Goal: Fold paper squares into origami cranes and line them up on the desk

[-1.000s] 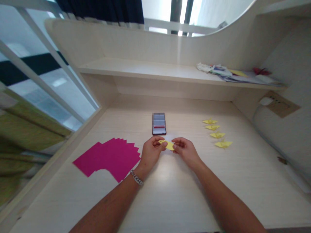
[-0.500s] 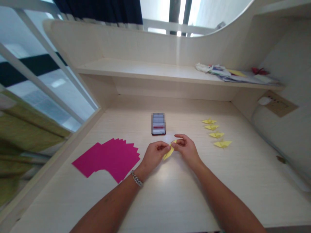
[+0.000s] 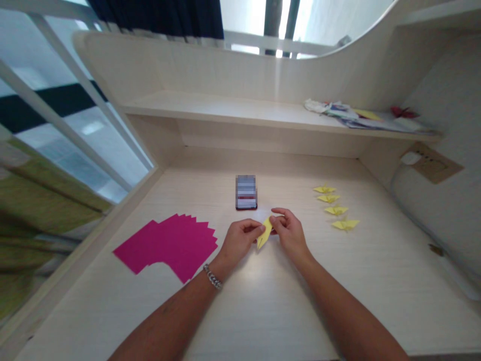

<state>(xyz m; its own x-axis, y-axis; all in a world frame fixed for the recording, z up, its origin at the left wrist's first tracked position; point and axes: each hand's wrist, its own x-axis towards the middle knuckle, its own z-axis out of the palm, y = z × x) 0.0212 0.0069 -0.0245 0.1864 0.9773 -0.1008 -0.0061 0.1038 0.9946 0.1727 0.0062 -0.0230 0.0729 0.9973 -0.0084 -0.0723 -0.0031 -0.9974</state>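
A small folded piece of yellow paper (image 3: 265, 235) is held between both hands over the middle of the desk. My left hand (image 3: 241, 239) pinches its left edge between thumb and fingers. On the other side, my right hand (image 3: 289, 229) grips the upper right part with thumb and fingers, its index finger raised and curved. The paper is long and narrow, with a slit at its lower pointed end. Several folded yellow paper cranes (image 3: 345, 224) stand in a column to the right. Left of my hands lies a fan of magenta paper squares (image 3: 176, 243).
A phone (image 3: 246, 193) with a lit, blurred screen lies just beyond my hands. Papers (image 3: 347, 114) rest on the shelf (image 3: 225, 108) at the back. A cable (image 3: 417, 220) runs from the wall socket (image 3: 432, 163) down the right side.
The yellow paper has turned slightly, showing more of its broad face and the slit at its lower end. My right thumb has shifted a little upward along it.
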